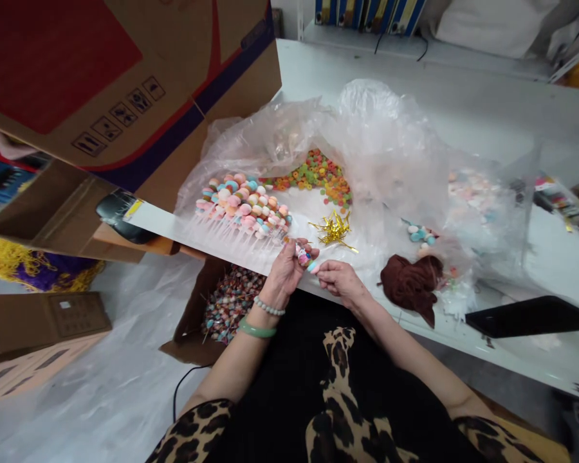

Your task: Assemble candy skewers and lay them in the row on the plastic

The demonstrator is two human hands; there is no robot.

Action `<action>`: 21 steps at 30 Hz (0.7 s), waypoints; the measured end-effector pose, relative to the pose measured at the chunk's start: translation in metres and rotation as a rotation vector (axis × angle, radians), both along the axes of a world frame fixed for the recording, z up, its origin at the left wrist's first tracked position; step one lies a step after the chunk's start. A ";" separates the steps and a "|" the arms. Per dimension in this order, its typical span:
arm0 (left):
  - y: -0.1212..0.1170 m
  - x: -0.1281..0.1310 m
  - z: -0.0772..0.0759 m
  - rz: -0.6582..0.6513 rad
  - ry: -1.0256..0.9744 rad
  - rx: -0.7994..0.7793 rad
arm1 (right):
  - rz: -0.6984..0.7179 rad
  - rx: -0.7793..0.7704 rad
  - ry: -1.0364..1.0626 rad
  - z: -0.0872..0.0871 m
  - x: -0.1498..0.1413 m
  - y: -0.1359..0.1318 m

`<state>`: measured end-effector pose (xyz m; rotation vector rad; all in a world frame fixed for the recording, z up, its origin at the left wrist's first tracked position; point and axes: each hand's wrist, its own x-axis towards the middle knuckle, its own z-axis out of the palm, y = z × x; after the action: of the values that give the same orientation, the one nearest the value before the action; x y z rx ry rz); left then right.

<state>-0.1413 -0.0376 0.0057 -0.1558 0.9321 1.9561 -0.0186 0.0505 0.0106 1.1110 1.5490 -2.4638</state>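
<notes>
Left hand (284, 273), thumb and fingers pressed together on a short stick threaded with pastel candies (302, 255), just left of the gold foil ties (334, 229); right hand (341, 281), finger and thumb pinching a pale pink candy disc (313, 267) right at the stick's tip. Left of the ties, on crumpled clear plastic sheeting (381, 128), a dense fan of candy-laden sticks (241, 206), plenty already threaded. Behind the ties, a heap of loose ring candies (318, 177), unthreaded; right of them, a few loose pastel discs (421, 235) and a brown cloth (412, 287). Below and left of the ties, a cardboard box (193, 321) of wrapped lollipops (231, 302)
</notes>
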 end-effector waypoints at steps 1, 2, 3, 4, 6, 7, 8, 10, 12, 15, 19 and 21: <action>-0.001 -0.001 0.000 -0.022 -0.023 0.009 | 0.034 -0.146 0.000 -0.001 0.000 0.000; -0.002 -0.002 0.000 -0.045 -0.046 0.013 | 0.055 -0.273 -0.001 -0.002 0.001 0.001; -0.004 -0.003 0.001 -0.067 -0.067 0.012 | 0.063 -0.372 -0.002 -0.004 0.002 0.002; -0.006 -0.004 0.002 -0.085 -0.082 0.010 | 0.062 -0.440 -0.004 -0.006 0.004 0.003; -0.010 -0.008 0.005 -0.107 -0.082 0.002 | 0.049 -0.490 -0.013 -0.009 0.006 0.006; -0.012 -0.010 0.007 -0.110 -0.063 -0.004 | 0.042 -0.483 -0.021 -0.010 0.007 0.007; -0.014 -0.012 0.008 -0.106 -0.035 -0.015 | 0.036 -0.464 -0.029 -0.011 0.008 0.007; -0.016 -0.013 0.008 -0.083 0.033 -0.056 | -0.003 -0.380 -0.040 -0.009 0.007 0.006; -0.014 -0.009 0.007 -0.034 0.085 -0.107 | -0.076 -0.230 -0.038 -0.006 0.004 0.001; -0.004 0.005 0.004 0.046 0.104 -0.144 | -0.171 0.026 -0.006 0.000 -0.003 -0.012; 0.006 0.022 0.004 0.086 0.067 -0.097 | -0.198 0.111 0.039 0.002 -0.009 -0.023; 0.007 0.025 0.005 0.077 0.038 -0.072 | -0.200 0.075 0.042 0.000 -0.009 -0.020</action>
<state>-0.1166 -0.0304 0.0110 -0.1996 1.0355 2.0028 -0.0275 0.0305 0.0106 1.2940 1.6284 -2.5894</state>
